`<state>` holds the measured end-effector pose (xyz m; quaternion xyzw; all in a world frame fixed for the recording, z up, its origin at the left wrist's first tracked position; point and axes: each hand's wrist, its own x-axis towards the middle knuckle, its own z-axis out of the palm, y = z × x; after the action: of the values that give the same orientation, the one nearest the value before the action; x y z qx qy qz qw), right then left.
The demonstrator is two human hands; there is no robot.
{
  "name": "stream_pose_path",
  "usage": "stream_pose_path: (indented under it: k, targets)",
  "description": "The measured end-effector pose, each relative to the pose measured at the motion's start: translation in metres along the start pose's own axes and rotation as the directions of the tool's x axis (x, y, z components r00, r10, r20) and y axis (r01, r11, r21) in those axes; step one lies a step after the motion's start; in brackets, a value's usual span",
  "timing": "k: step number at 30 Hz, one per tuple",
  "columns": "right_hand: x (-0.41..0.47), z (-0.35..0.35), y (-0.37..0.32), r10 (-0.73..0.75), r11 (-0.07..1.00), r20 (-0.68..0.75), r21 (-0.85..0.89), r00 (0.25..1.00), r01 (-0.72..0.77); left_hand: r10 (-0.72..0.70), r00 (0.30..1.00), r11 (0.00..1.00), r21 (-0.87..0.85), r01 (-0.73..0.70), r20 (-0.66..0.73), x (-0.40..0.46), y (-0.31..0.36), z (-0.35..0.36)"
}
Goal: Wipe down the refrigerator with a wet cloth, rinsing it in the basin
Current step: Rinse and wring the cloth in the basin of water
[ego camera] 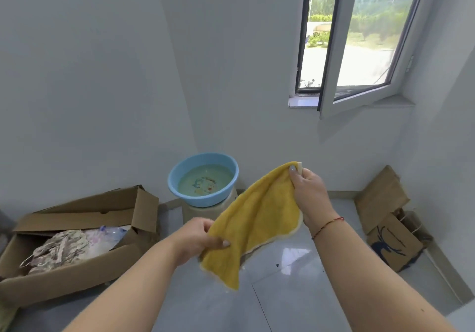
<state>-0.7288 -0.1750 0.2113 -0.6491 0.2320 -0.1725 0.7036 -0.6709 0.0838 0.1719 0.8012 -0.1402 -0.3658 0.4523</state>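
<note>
Basically one view, head camera. Yellow cloth (pixel 253 222) was stretched in the air between both hands, in front of the person and nearer than the blue basin (pixel 203 179). Left hand (pixel 199 238) pinched the cloth's lower corner, thumb on top. Right hand (pixel 309 193) pinched the upper corner between thumb and fingertips, red string on the wrist. Basin sat on a pale stool (pixel 205 212) in the wall corner, holding murky water with specks in it. Refrigerator was not in view. Open cardboard box (pixel 77 249) of clutter lay left on the floor; flattened boxes (pixel 388 218) leaned right, under the open window (pixel 359 38).

Step looked like spreading the cloth out, either side of a rinse; wetness could not be told. To do it well: keep both corner grips firm, fold the cloth into a flat pad, wring over the basin so drips miss the floor tiles (pixel 295 293).
</note>
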Motion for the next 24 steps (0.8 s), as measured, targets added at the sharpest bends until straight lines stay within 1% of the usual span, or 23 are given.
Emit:
stream_pose_path:
  k: [1, 3, 6, 8, 10, 13, 16, 19, 22, 24]
  targets:
    - [0.01, 0.01, 0.001, -0.002, 1.0, 0.002, -0.007, 1.0, 0.002, -0.04, 0.999, 0.998, 0.038, 0.04, -0.007, 0.009, -0.008, -0.013]
    - [0.031, 0.031, 0.001, 0.006, 0.999, 0.014, -0.038, 1.0, -0.005, -0.076, 0.994, 0.997, -0.007, 0.076, -0.084, 0.026, -0.026, -0.042]
    - [0.072, 0.069, 0.003, -0.02, 0.988, -0.014, -0.156, 1.0, 0.018, -0.099, 0.972, 0.973, -0.223, 0.05, -0.213, 0.056, -0.044, -0.102]
    - [0.101, 0.09, 0.009, -0.053, 0.964, -0.047, -0.262, 0.997, 0.039, -0.108, 0.951, 0.936, -0.351, -0.001, -0.291, 0.071, -0.04, -0.133]
    - [0.124, 0.107, 0.016, -0.053, 0.95, -0.085, -0.313, 0.995, 0.024, -0.112, 0.934, 0.886, -0.46, -0.061, -0.34, 0.091, -0.037, -0.157]
    - [0.151, 0.128, 0.027, -0.022, 0.939, -0.116, -0.342, 0.993, -0.02, -0.146, 0.903, 0.813, -0.57, -0.123, -0.403, 0.12, -0.029, -0.181]
    - [0.189, 0.145, 0.036, 0.019, 0.942, -0.14, -0.328, 0.99, -0.065, -0.203, 0.87, 0.774, -0.618, -0.138, -0.449, 0.152, -0.026, -0.206]
    - [0.235, 0.16, 0.044, 0.079, 0.943, -0.158, -0.309, 0.984, -0.125, -0.254, 0.855, 0.729, -0.671, -0.139, -0.453, 0.185, -0.026, -0.231]
    - [0.284, 0.178, 0.055, 0.125, 0.941, -0.154, -0.295, 0.98, -0.167, -0.302, 0.825, 0.695, -0.703, -0.152, -0.478, 0.228, -0.026, -0.257]
    - [0.307, 0.189, 0.057, 0.146, 0.933, -0.145, -0.309, 0.979, -0.185, -0.307, 0.824, 0.665, -0.727, -0.172, -0.476, 0.253, -0.022, -0.269]
